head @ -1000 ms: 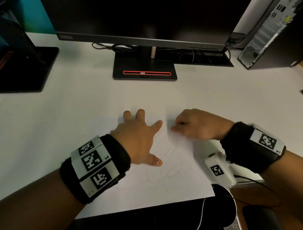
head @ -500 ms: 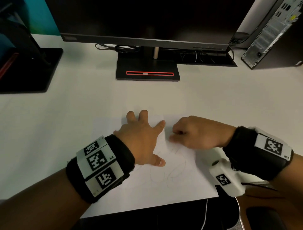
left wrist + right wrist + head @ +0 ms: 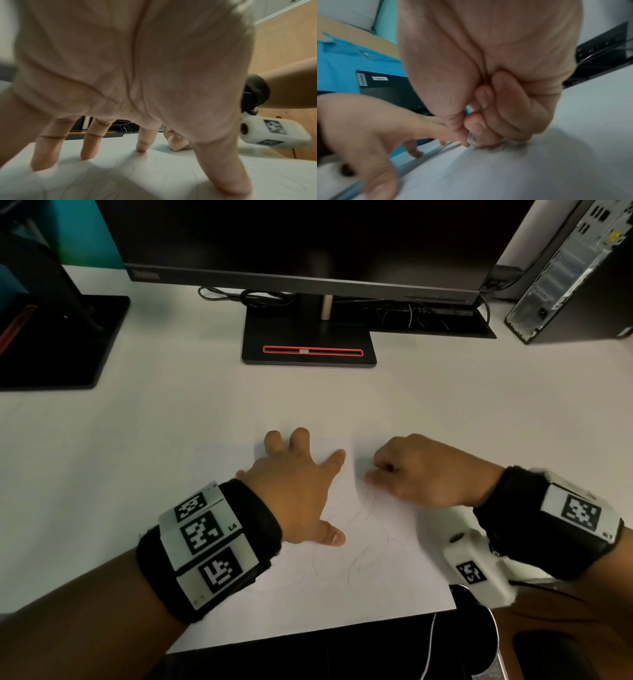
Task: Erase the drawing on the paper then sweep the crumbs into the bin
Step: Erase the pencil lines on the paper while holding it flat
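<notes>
My left hand spread flat on white paper | faint looping pencil drawing beside my thumb | my right hand pinches a small, blurred eraser onto paper.

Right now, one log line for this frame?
phase: erasing | left hand: spread, pressing paper | right hand: pinching eraser, rubbing | drawing: faint loops remain
</notes>
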### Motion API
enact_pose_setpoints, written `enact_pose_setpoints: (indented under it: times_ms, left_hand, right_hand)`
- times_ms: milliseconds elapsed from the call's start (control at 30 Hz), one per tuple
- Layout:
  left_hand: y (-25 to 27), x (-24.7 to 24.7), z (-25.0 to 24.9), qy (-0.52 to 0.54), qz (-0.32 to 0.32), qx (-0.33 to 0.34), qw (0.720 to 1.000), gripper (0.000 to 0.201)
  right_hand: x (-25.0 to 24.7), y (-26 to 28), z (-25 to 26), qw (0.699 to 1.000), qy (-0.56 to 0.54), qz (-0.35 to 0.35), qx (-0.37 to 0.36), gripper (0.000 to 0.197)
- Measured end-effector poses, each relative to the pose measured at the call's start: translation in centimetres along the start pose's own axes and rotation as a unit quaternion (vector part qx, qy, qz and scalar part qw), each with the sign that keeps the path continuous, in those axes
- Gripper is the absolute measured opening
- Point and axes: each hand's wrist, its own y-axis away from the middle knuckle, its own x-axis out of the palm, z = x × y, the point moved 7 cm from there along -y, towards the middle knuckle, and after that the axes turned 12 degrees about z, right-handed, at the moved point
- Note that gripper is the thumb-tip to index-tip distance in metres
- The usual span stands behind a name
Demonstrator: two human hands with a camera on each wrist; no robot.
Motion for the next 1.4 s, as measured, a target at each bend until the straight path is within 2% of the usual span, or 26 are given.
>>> enact_pose_setpoints:
  times_ms: [100,233,400,533,667,833,1000,1133,1300,1400]
  left_hand:
    - [0.0,0.0,0.0,0.000,0.001,-0.002,1.000,0.114]
    - [0.0,0.0,-0.1,0.000,0.000,-0.002,1.000,0.114]
    - [0.0,0.0,0.0,0.009,0.000,0.000,1.000,0.114]
    - [-0.1,0.2,-0.2,0.012,-0.006,0.004,1.000,0.115]
    - [-0.1,0.4,-0.3,0.022,-0.004,0.012,1.000,0.106]
    - [-0.2,0.6,-0.2,0.025,0.011,0.013,1.000,0.099]
    - [-0.1,0.4,-0.3,0.027,0.011,0.015,0.999,0.100]
    - [-0.1,0.5,-0.3,0.024,0.010,0.017,1.000,0.100]
    - [-0.1,0.5,-0.3,0.031,0.006,0.018,0.999,0.100]
    - [-0.1,0.5,-0.3,0.026,0.008,0.015,1.000,0.100]
  right_hand:
    - [1.0,0.2,0.9,0.999,0.001,0.031,-0.019,0.045]
    - [-0.5,-0.2,-0.4,1.000,-0.019,-0.005,0.004,0.045]
    - [0.9,0.3,0.9,0.999,-0.001,0.042,-0.025,0.045]
    - [-0.4,0.1,-0.6,1.000,-0.009,0.000,-0.002,0.045]
    - [1.5,0.5,0.8,0.998,0.002,0.049,-0.024,0.045]
    - [-0.3,0.3,-0.7,1.000,-0.015,-0.011,0.009,0.045]
    - [1.7,0.9,0.6,0.999,-0.005,0.042,-0.022,0.046]
    - [0.0,0.7,-0.7,1.000,-0.018,-0.011,0.011,0.044]
    - [1.8,1.2,0.8,0.999,-0.008,0.036,-0.018,0.045]
    - [0.0,1.1,-0.8,0.999,-0.026,-0.011,0.016,0.046]
